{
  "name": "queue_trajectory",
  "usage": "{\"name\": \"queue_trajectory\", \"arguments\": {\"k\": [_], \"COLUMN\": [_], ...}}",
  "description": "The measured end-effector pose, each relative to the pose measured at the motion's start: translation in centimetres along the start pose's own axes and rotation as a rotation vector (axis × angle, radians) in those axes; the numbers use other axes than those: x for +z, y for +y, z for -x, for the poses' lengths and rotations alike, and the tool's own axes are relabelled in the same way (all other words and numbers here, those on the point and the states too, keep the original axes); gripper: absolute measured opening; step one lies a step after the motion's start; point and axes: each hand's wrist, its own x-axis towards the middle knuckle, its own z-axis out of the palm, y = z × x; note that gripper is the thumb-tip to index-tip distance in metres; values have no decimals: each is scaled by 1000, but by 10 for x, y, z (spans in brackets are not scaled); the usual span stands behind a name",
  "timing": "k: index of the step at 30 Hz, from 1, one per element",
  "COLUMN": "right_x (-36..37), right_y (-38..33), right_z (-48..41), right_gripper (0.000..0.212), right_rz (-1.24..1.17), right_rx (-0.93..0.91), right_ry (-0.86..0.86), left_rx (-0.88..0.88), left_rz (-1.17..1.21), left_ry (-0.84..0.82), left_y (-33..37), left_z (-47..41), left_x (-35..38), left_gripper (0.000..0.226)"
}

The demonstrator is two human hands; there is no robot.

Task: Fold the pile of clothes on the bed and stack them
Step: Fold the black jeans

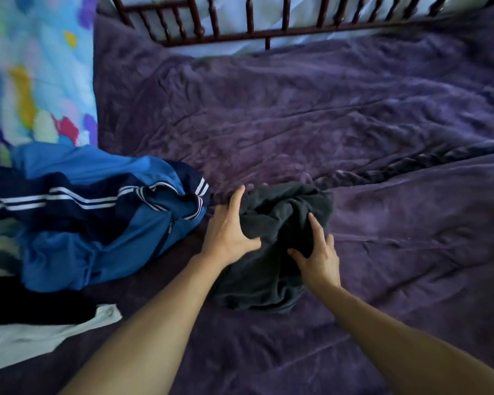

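A crumpled dark grey garment (277,223) lies bunched on the purple bedspread (354,124) in the middle of the view. My left hand (228,226) grips its left side, thumb tucked into the cloth. My right hand (317,249) holds its lower right part with fingers pressed into the fabric. To the left lies the pile: a blue track jacket with white stripes (97,212), a black piece (26,303) and a white piece (40,334), all unfolded.
A colourful patterned pillow or quilt (37,67) stands at the far left. A dark wooden rail (240,27) runs along the bed's far edge. Wrinkled purple spread stretches out to the right and front.
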Motion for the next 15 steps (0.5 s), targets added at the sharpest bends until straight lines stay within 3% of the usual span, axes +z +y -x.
{"name": "queue_trajectory", "arguments": {"k": [7,15], "right_x": [-118,-316], "right_y": [13,109], "right_z": [44,81], "right_gripper": [90,89], "right_rz": [78,195], "right_rx": [-201,-307], "right_ry": [90,249], "left_rx": [100,294], "left_rz": [93,151], "left_ry": [100,112], "left_y": [84,274], "left_z": [60,108], "left_x": [-9,67], "left_gripper": [97,91]}}
